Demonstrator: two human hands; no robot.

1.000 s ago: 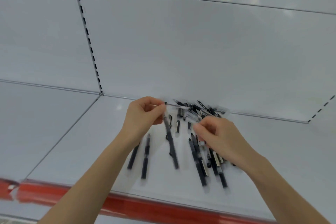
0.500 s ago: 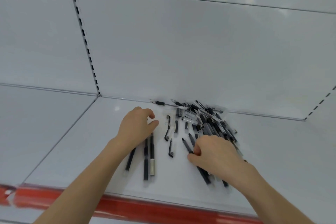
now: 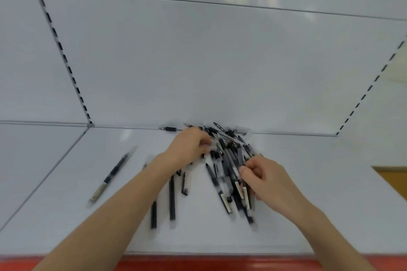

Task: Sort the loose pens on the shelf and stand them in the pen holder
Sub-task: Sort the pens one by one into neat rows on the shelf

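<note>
A: Where do the pens (image 3: 229,160) lie?
B: In a loose heap on the shelf (image 3: 66,215), at the centre of the frame, with the far end against the back panel (image 3: 220,61). They are black and clear and cross one another at all angles.
A: And the left hand (image 3: 189,147)?
B: It is at the heap's upper left edge, knuckles up, fingers curled down among the pens. Blur hides the fingertips, so I cannot tell whether they pinch one or merely touch.
A: The right hand (image 3: 266,180)?
B: It is at the lower right of the heap. Thumb and curled fingers grasp a few pens near their middles, and the pen ends stick out below the hand toward the bottom of the frame.
A: Anything outside the heap?
B: A lone pen (image 3: 112,174) lies well apart at the left, slanting from lower left to upper right. Two dark pens (image 3: 171,200) lie side by side just left of the heap, partly under the left forearm, with a short black piece (image 3: 184,185) beside them. A back pen (image 3: 170,129) lies along the foot of the back panel, just left of the left hand.
A: And the edges?
B: A red strip (image 3: 220,264) runs along the shelf's front at the bottom, and a yellow-brown patch (image 3: 394,178) shows at the right edge
</note>
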